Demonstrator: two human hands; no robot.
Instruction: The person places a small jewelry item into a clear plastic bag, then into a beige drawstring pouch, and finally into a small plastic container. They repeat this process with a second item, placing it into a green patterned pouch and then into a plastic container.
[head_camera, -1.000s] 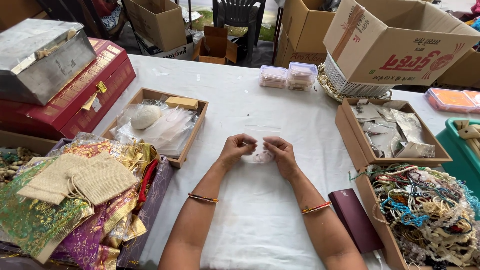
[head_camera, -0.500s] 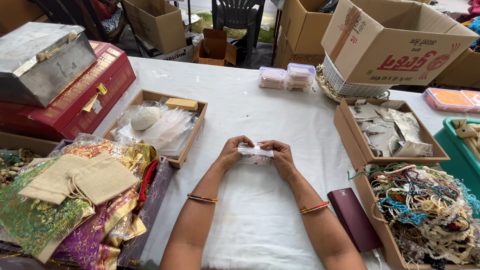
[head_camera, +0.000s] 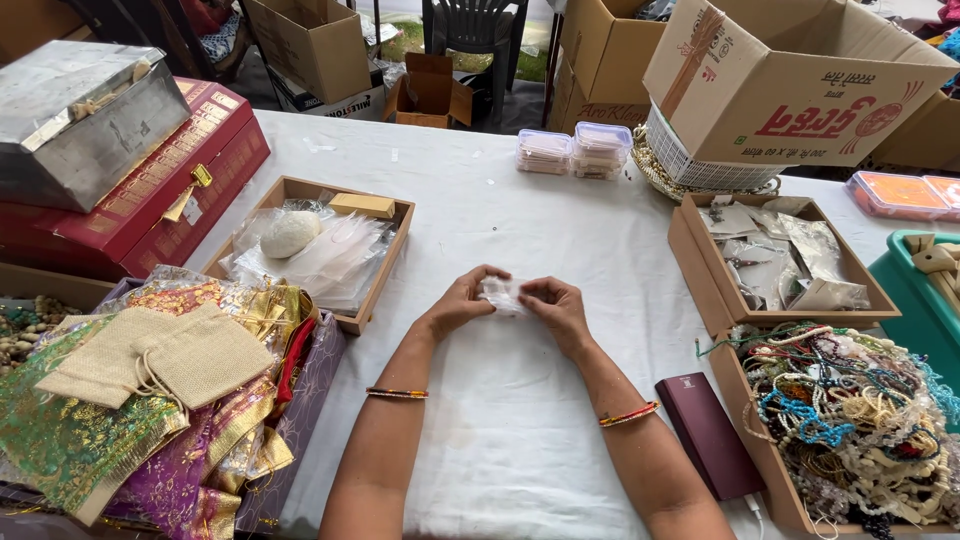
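Note:
My left hand (head_camera: 462, 301) and my right hand (head_camera: 553, 307) meet over the middle of the white-covered table (head_camera: 500, 210). Between their fingertips they pinch a small clear plastic pouch (head_camera: 501, 293), crumpled and partly hidden by the fingers. What is inside the pouch cannot be made out. Each wrist wears a thin bangle.
A wooden tray of clear pouches (head_camera: 318, 250) lies to the left, beside piled fabric bags (head_camera: 150, 390). To the right sit a tray of packets (head_camera: 775, 262), a box of bead necklaces (head_camera: 850, 420) and a maroon case (head_camera: 708, 432). Cardboard boxes and small plastic containers (head_camera: 575, 152) line the far edge.
The hands have kept working the pouch between them; it was held stretched flat half a second ago and is now bunched between the fingertips.

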